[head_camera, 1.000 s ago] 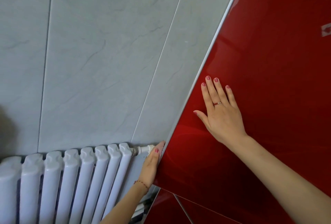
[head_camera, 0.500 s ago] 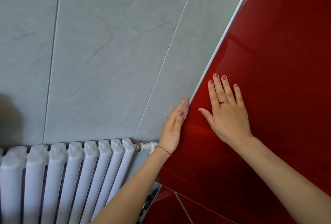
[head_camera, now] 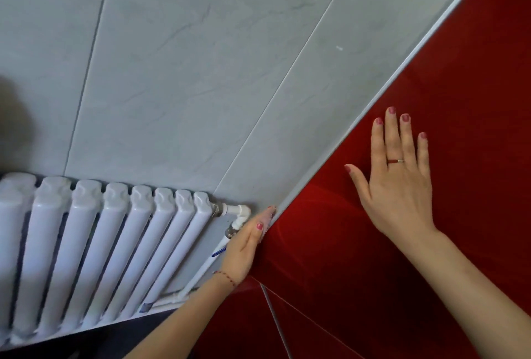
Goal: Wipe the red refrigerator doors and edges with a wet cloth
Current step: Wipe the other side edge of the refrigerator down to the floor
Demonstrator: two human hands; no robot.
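The glossy red refrigerator door (head_camera: 459, 71) fills the right side, and a silver trim strip (head_camera: 373, 100) runs along its left edge. My left hand (head_camera: 244, 246) is low on that edge, thumb on the front face, pinching a small pinkish cloth (head_camera: 268, 219) against the trim. Only a sliver of the cloth shows between the fingers. My right hand (head_camera: 399, 186) lies flat on the door's front with its fingers spread and pointing up. A seam below separates this door from a lower red door (head_camera: 244, 324).
A white ribbed radiator (head_camera: 100, 243) stands close to the left of the refrigerator. Its valve and white pipe (head_camera: 235, 212) sit right behind my left hand. Grey marbled wall tiles (head_camera: 201, 71) cover the wall behind.
My left hand slid up the door's edge with the cloth half a second ago and has now slid back down near the radiator valve. My right hand stays flat on the door.
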